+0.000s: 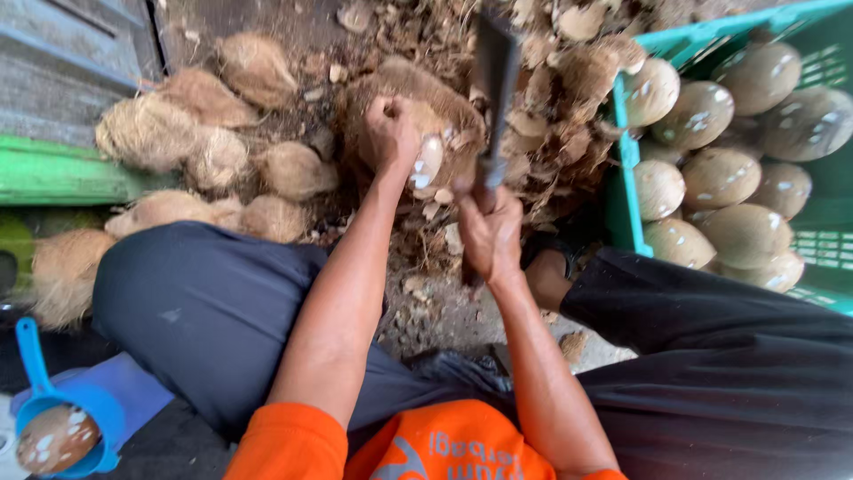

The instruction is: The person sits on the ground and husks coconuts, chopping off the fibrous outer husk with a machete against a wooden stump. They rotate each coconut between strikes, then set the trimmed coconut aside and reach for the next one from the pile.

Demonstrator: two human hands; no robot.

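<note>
- Two hands are busy: the left hand grips the top of a half-husked coconut, rough brown fibre outside with a pale smooth patch of shell showing; the right hand is closed round the handle of a cleaver, whose dark flat blade stands upright just right of that coconut.
- Left of the coconut lie several unhusked coconuts, shaggy and tan.
- Behind and right of it is a heap of torn husk pieces, dry and stringy.
- Further right a green plastic crate holds husked coconuts, round, pale brown and flecked white.
- Near and left of the coconut, a blue plastic scoop holds one more round nut.
- The ground below the coconut is grey, littered with husk crumbs; dark trousers flank it.
</note>
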